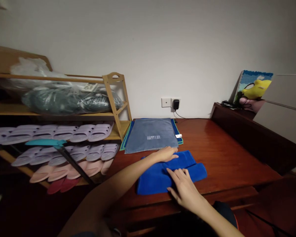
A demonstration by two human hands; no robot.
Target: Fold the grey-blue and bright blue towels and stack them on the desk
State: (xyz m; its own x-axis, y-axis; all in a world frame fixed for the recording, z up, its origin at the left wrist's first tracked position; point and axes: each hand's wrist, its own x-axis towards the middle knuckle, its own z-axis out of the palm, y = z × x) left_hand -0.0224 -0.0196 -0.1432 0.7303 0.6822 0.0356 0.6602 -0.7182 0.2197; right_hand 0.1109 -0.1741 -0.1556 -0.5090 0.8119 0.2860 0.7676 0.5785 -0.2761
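A bright blue cloth (153,181) lies partly folded near the front edge of the wooden table, with a flap at its right side. My left hand (166,154) rests flat on its far edge, fingers stretched to the right. On the cloth's near middle lies my right hand (184,186), with the index finger extended and the thumb apart from it. Neither hand shows a grip on the fabric. Just beyond the left hand is a flat grey cloth (150,128) lettered "HAPPY LIFE", with a white tag. Blue cloths with green edging (126,138) stick out beneath it.
At left stands a wooden shoe rack (113,98) with several lilac and pink slippers, and plastic-wrapped bundles (69,98) above. A teal-topped pole (46,142) leans before it. A black plug (176,104) trails a cord along the wall. A raised dark ledge (241,135) bounds the table (227,158) at right.
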